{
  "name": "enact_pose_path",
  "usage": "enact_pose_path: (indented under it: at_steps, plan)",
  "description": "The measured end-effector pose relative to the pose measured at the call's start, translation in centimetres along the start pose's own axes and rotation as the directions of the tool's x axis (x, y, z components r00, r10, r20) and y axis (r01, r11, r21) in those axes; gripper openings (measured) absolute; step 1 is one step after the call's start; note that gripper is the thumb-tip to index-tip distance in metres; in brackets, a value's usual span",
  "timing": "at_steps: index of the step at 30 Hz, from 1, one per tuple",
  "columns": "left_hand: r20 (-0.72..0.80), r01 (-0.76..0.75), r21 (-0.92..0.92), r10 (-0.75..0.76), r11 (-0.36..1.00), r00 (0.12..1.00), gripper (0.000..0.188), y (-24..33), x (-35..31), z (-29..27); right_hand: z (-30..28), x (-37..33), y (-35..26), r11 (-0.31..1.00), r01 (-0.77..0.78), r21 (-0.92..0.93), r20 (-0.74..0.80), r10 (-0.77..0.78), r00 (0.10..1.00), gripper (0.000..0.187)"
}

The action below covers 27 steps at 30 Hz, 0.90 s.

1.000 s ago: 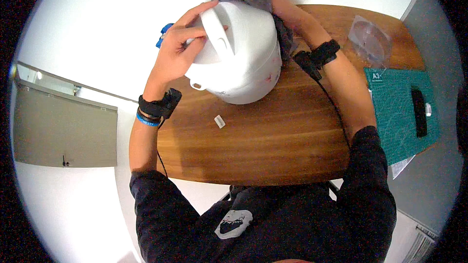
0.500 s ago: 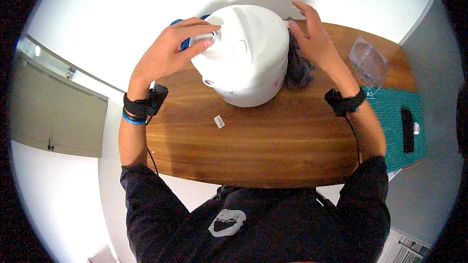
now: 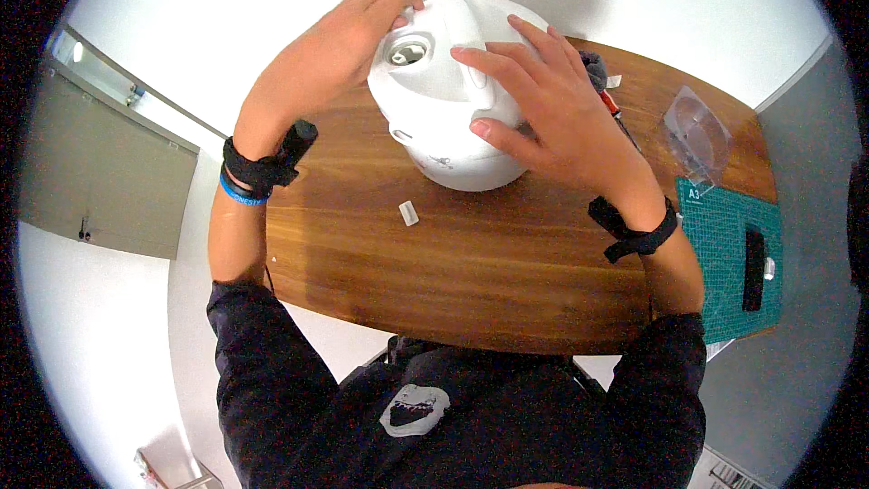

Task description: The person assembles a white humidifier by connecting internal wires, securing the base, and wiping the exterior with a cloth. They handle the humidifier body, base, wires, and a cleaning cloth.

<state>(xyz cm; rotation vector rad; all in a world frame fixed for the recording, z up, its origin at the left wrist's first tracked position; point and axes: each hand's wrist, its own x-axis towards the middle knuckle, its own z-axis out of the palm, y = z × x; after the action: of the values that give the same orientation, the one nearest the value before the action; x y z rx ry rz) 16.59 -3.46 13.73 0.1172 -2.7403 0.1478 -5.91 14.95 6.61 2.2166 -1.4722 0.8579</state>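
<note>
A white rounded appliance (image 3: 453,163), resembling a rice cooker, stands on the wooden table in front of me. Its lid has a raised handle-like ridge (image 3: 466,27) and, left of that, a round recess (image 3: 407,53) with a metallic look inside. My left hand (image 3: 358,32) is at the lid's far left rim with its fingers curled; whatever they may hold is hidden. Fingers spread, my right hand (image 3: 552,100) lies over the lid's right side, the thumb toward the front.
A small white piece (image 3: 409,213) lies nearer me. Behind my right hand are a dark bundle (image 3: 593,68) and a red-and-black item (image 3: 609,105). A clear plastic package (image 3: 695,131) and a green cutting mat (image 3: 715,272) with a black strip (image 3: 753,267) are at right.
My left hand has moved from the recess to the lid's far left rim, uncovering the recess. From beside the appliance, my right hand has come over its lid.
</note>
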Motion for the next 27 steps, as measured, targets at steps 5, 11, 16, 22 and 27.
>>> enact_pose_path:
  at_steps: [5,11,16,22,27]
  plan:
    - [0.031,0.082,-0.16,-0.078,0.984,0.996,0.031,0.0,0.0,0.5,0.3,0.0,0.1,1.0,-0.002,0.029,-0.011,0.002,1.0,0.064]
    - [-0.159,0.084,-0.313,-0.139,0.946,0.977,0.031,2.5,-1.8,-0.1,0.6,-0.4,0.4,0.998,0.006,0.068,-0.039,-0.003,0.999,0.07]
    - [-0.082,-0.01,-0.885,-0.134,0.465,0.988,0.046,4.3,-3.0,2.3,2.9,1.1,1.2,0.992,0.053,0.116,-0.094,-0.042,0.995,0.075]
    - [-0.092,-0.044,-0.953,-0.147,0.299,0.985,0.046,5.7,-3.0,4.1,7.3,-0.5,6.6,0.938,-0.095,0.332,-0.251,0.185,0.95,0.061]
    - [0.095,0.121,-0.95,-0.102,0.289,0.99,0.045,7.9,-3.9,5.9,6.7,-6.4,10.9,0.79,-0.48,0.381,0.122,0.472,0.873,0.037]
